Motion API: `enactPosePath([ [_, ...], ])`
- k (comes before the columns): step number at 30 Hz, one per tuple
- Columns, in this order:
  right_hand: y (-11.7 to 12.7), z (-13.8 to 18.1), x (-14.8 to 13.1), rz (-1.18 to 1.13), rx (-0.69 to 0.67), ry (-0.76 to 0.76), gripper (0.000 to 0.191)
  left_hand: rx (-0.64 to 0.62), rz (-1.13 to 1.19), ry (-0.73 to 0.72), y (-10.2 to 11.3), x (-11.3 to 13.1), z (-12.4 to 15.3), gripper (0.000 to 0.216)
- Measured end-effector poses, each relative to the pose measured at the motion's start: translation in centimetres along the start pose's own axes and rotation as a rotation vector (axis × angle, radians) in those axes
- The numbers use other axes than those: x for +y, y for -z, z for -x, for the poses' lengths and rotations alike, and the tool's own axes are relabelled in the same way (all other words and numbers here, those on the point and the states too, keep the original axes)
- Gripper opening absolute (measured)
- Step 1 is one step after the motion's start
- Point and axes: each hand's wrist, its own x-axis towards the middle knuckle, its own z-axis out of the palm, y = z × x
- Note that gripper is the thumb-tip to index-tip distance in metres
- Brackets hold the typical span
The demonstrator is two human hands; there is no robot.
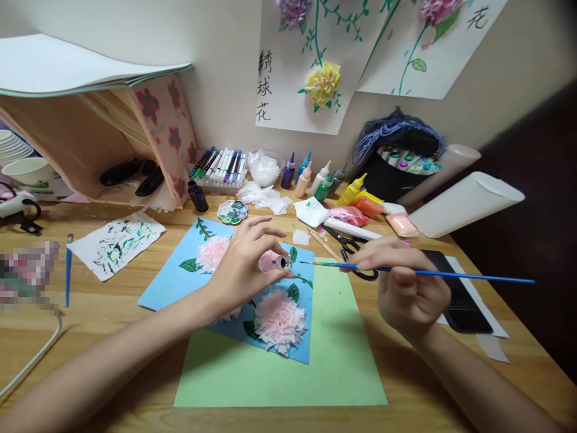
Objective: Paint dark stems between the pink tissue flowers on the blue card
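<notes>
**Small bottle & thin brush: both light, both easy to slip**

We see the left hand point(243, 264) raised over the blue sheet point(175, 282). Its thumb and first fingers are pinched on a small pink bottle point(273, 261), and the other fingers are spread and free. The bottle lies sideways in the air above the sheet, w/ its pale round end toward the right. The right hand point(406, 288) has its fingers closed around a paintbrush point(478, 276). The tip points left and comes very near the bottle's end. If they touch, we cannot tell.

Our judgement on handling:
- **Bottle:** it is prob. soft plastic and v. light. A hard squeeze may push the content out, so a modest pinch on the sides seems the right hold.
- **Brush:** it is stiff, thin, smooth and almost w/o weight. Much of the handle sticks out behind the hand, so a hold nearer to the tip should give a steadier point.
- **Paper flowers point(279, 319):** they sit glued on the blue sheet under the left wrist. They look like crumpled tissue, fragile, so better not to lean on them.
- **Blue sheet:** it lies partly on a green sheet point(333, 361) on the worktop point(112, 337). Both are thin and prob. slide easily.

Scissors point(349, 245) lie just behind the right hand.
</notes>
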Motion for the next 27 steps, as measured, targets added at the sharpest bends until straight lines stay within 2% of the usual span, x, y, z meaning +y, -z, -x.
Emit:
enactPosePath([
  [8,-1.4,0.2,-0.2,-0.040,-0.186,0.080,0.024,-0.006,-0.022,-0.033,-0.3,0.2,-0.2,0.023],
  [17,-1.4,0.3,0.0,-0.068,-0.177,0.092,0.023,0.069,-0.051,-0.078,-0.9,-0.1,-0.3,0.023],
  [19,-1.3,0.2,0.0,-0.078,-0.110,0.112,0.025,0.060,-0.061,-0.069,-0.7,-0.2,-0.3,0.021],
  [23,-1.2,1.2,1.4,-0.161,0.196,0.090,0.029,0.049,-0.101,-0.043,-0.3,-0.8,-0.5,0.017],
  [24,-1.3,1.8,2.0,-0.179,0.222,0.045,0.028,0.048,-0.109,-0.039,-0.2,-1.0,-0.5,0.017],
  [27,-1.9,3.9,4.2,-0.202,0.188,-0.105,0.029,0.019,-0.130,0.001,-0.3,-1.6,-0.6,0.016],
])
